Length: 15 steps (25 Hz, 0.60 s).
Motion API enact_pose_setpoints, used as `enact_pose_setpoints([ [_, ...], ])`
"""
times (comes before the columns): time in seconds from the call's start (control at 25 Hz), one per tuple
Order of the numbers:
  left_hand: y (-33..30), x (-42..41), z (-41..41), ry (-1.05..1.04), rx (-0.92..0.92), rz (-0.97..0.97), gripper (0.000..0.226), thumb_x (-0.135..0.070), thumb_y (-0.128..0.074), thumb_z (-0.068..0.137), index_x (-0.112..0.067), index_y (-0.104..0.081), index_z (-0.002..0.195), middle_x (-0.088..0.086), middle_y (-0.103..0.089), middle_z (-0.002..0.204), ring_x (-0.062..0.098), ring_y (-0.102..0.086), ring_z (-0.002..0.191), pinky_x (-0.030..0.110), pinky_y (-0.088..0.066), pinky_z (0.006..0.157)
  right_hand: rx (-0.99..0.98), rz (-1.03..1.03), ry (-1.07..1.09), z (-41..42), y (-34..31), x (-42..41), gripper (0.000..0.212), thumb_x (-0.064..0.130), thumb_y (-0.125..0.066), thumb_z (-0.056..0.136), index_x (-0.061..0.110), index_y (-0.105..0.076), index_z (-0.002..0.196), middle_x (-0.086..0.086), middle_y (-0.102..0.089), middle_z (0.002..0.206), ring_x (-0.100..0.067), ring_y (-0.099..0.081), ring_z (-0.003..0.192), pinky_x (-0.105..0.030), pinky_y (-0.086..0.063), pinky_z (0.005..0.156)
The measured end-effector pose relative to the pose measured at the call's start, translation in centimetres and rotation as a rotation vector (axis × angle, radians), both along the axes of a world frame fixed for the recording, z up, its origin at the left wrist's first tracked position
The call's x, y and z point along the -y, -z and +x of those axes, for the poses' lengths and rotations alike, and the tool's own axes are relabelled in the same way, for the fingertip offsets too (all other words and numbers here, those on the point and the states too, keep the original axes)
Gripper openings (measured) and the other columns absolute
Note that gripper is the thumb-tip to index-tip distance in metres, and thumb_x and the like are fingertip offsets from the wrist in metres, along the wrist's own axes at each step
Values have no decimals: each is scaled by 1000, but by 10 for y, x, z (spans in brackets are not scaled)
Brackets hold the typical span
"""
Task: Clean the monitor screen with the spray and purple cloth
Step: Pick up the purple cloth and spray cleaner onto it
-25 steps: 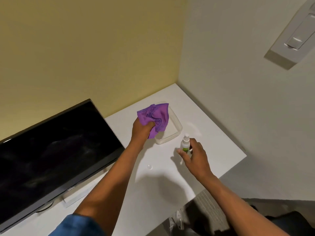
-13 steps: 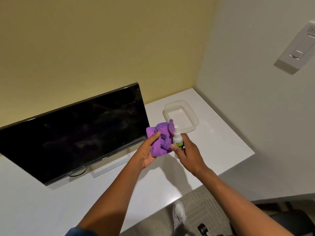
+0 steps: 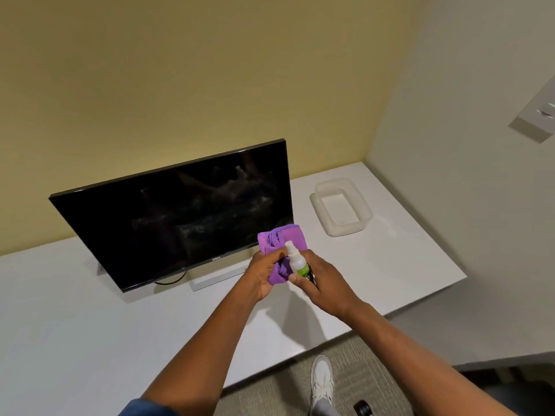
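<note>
A: You stand in a corner, yellow wall ahead, pale wall on your right, with a white worktop (image 3: 90, 340) running between them.

B: Where do the things lie?

A: The monitor (image 3: 177, 211) stands at about ten o'clock from your hands, its screen dark and smeared, its long axis running left to right and its right end farther from you. An empty clear tray (image 3: 363, 219) sits at one o'clock, well apart from the hands.

B: And the hands?

A: Your left hand (image 3: 264, 273) has its fingers closed around the bunched purple cloth (image 3: 283, 237). Your right hand (image 3: 324, 283) wraps the spray bottle (image 3: 297, 261), which stands nearly upright, touching the cloth, nozzle uppermost. I cannot tell which way the nozzle faces.

B: What does the next move turn on?

A: I judge it turns on that bottle against the cloth, or on the screen's lower right corner just beyond the cloth. Your left hand is nearer the screen. There's bare worktop on either side of the hands; its front edge lies under your forearms.
</note>
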State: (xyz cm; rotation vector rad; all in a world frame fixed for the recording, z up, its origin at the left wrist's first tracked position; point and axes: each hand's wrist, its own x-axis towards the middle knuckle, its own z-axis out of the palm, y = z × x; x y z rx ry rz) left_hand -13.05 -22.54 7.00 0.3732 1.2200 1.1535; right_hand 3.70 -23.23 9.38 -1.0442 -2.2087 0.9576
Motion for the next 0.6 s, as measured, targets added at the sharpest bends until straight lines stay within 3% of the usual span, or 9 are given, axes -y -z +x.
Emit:
enact_pose_setpoints([
  [0.12,2,4,-8,3,-36,-12,29,-15,-75,82,-14,-67,111,15,-74,102,33,-71,95,51,-57,86,-72,-31,113,-6,-4,3,20,35,-63,94,30,-51,109,18,-57,82,-3,-55,69,-17,-42,61],
  [0.24,5,7,-16,2,-60,-22,23,-14,-76,81,-18,-67,103,12,-74,97,32,-71,92,50,-58,84,-33,-43,210,-7,-10,0,40,24,-64,92,26,-45,127,14,-60,81,-5,-58,64,-25,-46,59],
  [0.4,7,8,-28,-2,-62,-41,30,-16,-77,80,-15,-66,108,14,-73,103,33,-70,96,46,-59,82,50,-60,122,-9,-19,-5,74,11,-55,92,34,-23,154,14,-58,96,-3,-55,68,-21,-45,67],
  [0.48,9,8,-33,16,-81,-58,35,-17,-78,79,-13,-65,112,16,-72,106,33,-71,96,45,-60,80,65,-58,74,-11,-21,-9,81,7,-52,90,44,-18,154,20,-56,87,-10,-52,60,-25,-49,64],
  [0.6,10,9,-37,30,-83,-82,35,-17,-78,79,-13,-65,112,16,-72,106,33,-71,96,43,-60,76,40,-136,40,-13,-27,-10,81,4,-51,89,51,-24,150,19,-60,94,-24,-57,57,-25,-51,56],
])
